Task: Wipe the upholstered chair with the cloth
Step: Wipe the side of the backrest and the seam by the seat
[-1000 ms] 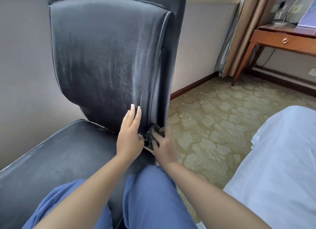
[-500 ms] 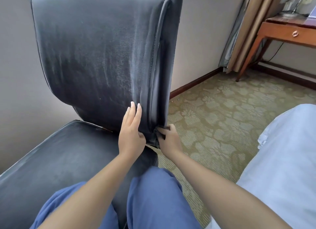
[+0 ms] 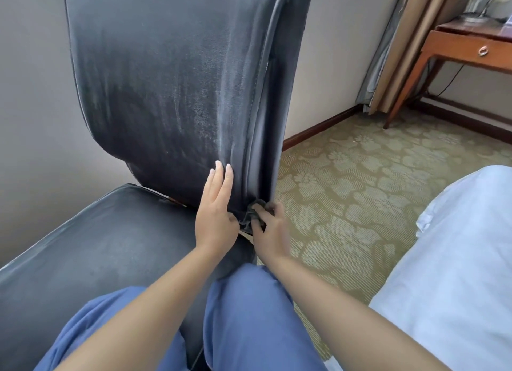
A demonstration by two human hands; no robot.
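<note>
Blue-trousered knees [image 3: 249,315] sit nearest. The left hand [image 3: 216,218] lies flat, fingers straight, against the lower backrest of the dark chair [image 3: 171,80]. The right hand [image 3: 270,232] grips a bunched dark cloth [image 3: 253,208] at the backrest's bottom right edge. Beyond, patterned carpet [image 3: 360,176] and a wooden worktop [image 3: 471,46].

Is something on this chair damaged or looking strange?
No damage is clear. The chair's backrest has pale, dusty vertical streaks, mostly toward its right edge. The right hand grips the cloth at its lower corner.
</note>
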